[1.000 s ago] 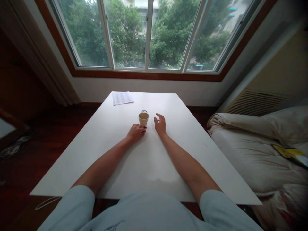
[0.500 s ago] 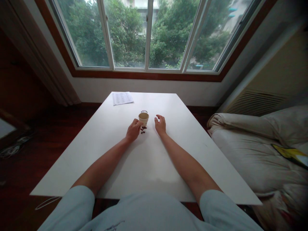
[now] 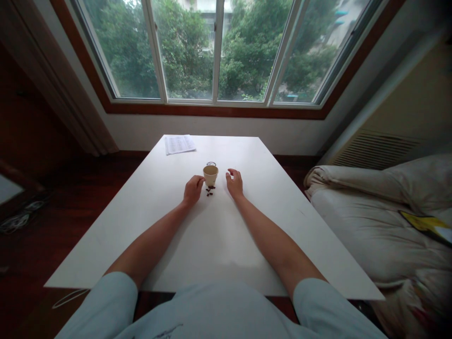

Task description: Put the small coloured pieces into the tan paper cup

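A beige paper cup [image 3: 211, 177] stands upright on the white table [image 3: 219, 235]. Just in front of its base lie several small dark brown bits, like beans [image 3: 210, 190]. My left hand [image 3: 193, 190] is closed at the cup's left side, fingertips close to its wall; whether they touch it or hold anything small is hidden. On the other side, a little apart from the cup, my right hand [image 3: 234, 183] rests with thumb and fingers curved and apart, holding nothing. Behind the cup a thin dark loop [image 3: 211, 164] is partly hidden.
Printed papers [image 3: 180, 144] lie at the table's far left corner. Beyond the table is a wide window [image 3: 215, 56]. A padded beige couch [image 3: 349, 230] stands along the right, with a yellow and black item [image 3: 425, 223] on it.
My left hand has drawn back to the left, away from the front of the cup. The right hand, the cup and the dark bits look nearly unchanged.
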A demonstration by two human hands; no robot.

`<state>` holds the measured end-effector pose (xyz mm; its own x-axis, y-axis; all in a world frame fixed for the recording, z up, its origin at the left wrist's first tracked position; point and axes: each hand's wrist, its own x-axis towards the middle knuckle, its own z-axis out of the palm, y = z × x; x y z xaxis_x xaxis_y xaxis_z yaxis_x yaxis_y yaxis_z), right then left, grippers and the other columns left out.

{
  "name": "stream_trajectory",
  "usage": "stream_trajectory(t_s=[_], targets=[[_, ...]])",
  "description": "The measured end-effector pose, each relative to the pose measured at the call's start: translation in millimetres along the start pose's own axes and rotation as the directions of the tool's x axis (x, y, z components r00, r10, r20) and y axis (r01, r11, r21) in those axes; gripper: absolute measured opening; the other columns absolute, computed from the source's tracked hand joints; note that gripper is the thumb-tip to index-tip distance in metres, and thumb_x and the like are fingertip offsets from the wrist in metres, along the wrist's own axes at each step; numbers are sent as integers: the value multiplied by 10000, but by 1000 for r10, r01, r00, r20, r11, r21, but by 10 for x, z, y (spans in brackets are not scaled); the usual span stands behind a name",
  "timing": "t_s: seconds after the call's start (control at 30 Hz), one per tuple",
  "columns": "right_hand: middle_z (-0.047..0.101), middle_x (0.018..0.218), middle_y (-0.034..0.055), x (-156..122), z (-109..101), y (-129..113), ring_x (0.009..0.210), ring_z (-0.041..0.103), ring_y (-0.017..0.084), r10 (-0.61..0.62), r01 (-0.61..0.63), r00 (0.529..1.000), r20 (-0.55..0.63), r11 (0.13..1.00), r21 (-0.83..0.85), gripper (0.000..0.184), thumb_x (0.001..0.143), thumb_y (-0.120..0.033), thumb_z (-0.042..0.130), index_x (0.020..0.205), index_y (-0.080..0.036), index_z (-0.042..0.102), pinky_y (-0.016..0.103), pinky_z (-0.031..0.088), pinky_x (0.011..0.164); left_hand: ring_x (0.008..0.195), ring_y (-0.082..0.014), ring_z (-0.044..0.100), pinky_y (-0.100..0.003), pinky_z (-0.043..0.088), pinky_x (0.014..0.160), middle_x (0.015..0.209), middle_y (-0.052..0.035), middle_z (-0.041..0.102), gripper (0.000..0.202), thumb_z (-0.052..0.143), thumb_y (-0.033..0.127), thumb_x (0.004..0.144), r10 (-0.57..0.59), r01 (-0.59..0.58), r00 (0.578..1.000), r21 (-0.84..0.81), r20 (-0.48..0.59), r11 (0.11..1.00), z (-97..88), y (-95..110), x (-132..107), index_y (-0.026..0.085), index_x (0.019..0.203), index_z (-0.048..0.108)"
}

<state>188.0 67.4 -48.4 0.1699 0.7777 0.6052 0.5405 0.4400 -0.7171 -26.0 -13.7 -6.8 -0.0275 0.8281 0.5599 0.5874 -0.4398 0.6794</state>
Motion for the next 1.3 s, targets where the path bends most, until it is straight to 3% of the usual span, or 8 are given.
stream_trajectory(t_s=[0.1,0.2,0.37,0.57,0.67,0.87,1.0,1.3], targets=[[611,1069,103,0,-2,-6,977,569,213,-8,8,1000,2,1000,4,361,921,-415,470,1130,-169,633,402,489,911,759,-151,584,-279,458,729,831,-28,663,205,522,344,912,-125,123,992,-111,-14,986,20,-45,13,194,902,661],[609,1076,104,-2,-4,-11,981,570,213,-6,6,1000,7,1000,10,364,919,-418,471,1129,-168,631,404,487,916,654,-124,561,-254,454,651,729,-3,634,203,592,368,854,-277,259,961,-319,-11,912,58,-90,32,186,893,671],[609,1075,104,-4,8,9,977,570,215,-1,1,1000,12,1000,24,366,920,-424,466,1128,-171,631,409,490,910,591,-77,526,-225,446,584,776,-16,637,281,698,390,764,-440,361,898,-626,33,691,129,-122,65,155,914,665],[606,1078,98,-8,21,27,978,569,210,-7,7,1000,13,1000,0,358,930,-414,465,1140,-175,628,397,485,913,584,-31,505,-178,449,569,774,13,584,334,773,370,702,-560,438,814,-795,152,420,147,-90,77,155,915,631],[606,1076,98,-8,18,18,977,570,210,0,0,1000,13,1000,-5,361,933,-422,461,1136,-175,628,394,486,906,588,-31,509,-179,461,574,775,15,578,346,774,371,698,-557,441,814,-801,166,404,132,-83,81,164,924,612],[609,1069,104,-11,6,-2,971,570,214,-1,1,1000,20,1000,11,373,927,-435,467,1129,-168,630,396,491,894,587,-41,520,-199,473,592,772,29,570,315,715,366,729,-525,451,833,-762,173,465,106,-77,87,191,939,558],[608,1076,103,-12,-4,-12,979,564,215,15,-16,999,30,1000,10,367,923,-423,472,1134,-168,629,393,482,903,578,-38,507,-185,451,570,754,39,549,305,714,311,718,-517,450,832,-788,200,419,104,-74,76,196,943,543],[604,1088,110,1,-13,-37,994,560,213,35,-33,998,61,999,-27,347,921,-396,473,1131,-166,625,383,446,959,587,-40,492,-172,420,548,772,27,556,317,744,299,679,-511,472,830,-770,224,429,116,-54,51,185,941,606]])
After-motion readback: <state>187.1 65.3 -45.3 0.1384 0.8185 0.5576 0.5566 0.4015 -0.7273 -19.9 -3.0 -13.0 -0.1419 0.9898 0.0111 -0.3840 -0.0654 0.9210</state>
